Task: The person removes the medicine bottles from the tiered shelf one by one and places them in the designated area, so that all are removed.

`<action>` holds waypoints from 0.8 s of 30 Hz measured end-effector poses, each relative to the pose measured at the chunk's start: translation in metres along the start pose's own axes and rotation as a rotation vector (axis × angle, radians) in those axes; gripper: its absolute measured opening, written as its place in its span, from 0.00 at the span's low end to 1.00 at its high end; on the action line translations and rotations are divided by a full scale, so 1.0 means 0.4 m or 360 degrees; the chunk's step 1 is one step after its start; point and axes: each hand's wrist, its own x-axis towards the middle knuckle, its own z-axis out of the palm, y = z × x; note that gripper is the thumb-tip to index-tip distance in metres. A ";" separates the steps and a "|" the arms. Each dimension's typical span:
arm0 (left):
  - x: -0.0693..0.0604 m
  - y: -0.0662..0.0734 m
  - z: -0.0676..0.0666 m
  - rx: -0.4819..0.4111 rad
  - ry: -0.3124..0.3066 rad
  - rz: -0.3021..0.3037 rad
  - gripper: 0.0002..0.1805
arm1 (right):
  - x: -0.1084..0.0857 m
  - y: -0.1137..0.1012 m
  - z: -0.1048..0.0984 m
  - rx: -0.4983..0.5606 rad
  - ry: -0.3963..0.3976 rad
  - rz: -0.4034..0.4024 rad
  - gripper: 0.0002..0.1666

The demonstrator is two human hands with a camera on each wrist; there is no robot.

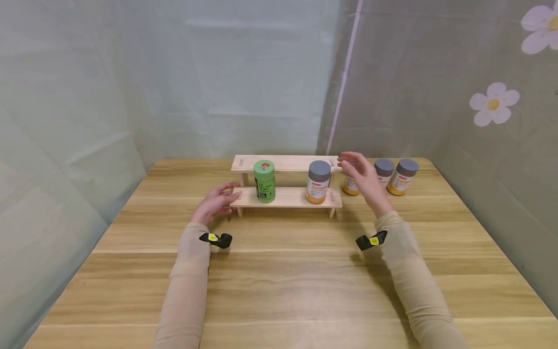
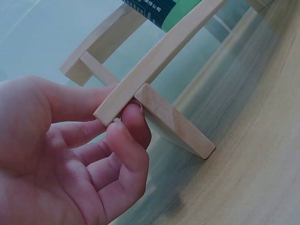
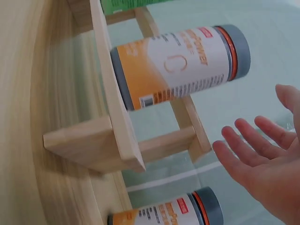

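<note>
Left hand (image 1: 214, 202): clamped on the left end of the two-tier wooden rack (image 1: 285, 196), at its lower shelf. In the left wrist view the thumb lies along the plank's far side, the other fingers curled beneath it, close to the supporting leg. Right hand (image 1: 365, 178): fingers apart and loosely bent, nothing held, at the right end of the rack's upper shelf; contact with the wood cannot be told.

On the rack's lower shelf, two containers, both upright. Green jar (image 1: 265, 184) toward the rack's left end. Grey-lidded jar (image 1: 318, 183), white and orange label, toward the rack's right end; well apart from the green one.

Right of the rack, three similar jars in a row: nearest jar (image 1: 350, 188) partly hidden behind the right hand, middle jar (image 1: 384, 167) partly covered too, outermost jar (image 1: 403, 178) in plain sight. These stand, like the rack, on a wood-grained tabletop (image 1: 279, 276). Beyond the rack, a pale curtain (image 1: 253, 82); to its right, greyer sheeting (image 1: 405, 87) with printed flowers (image 1: 494, 104).
</note>
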 end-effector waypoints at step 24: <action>-0.007 0.009 0.006 -0.0026 0.0011 -0.0028 0.29 | -0.009 -0.003 0.079 -0.0088 -0.0279 0.0135 0.34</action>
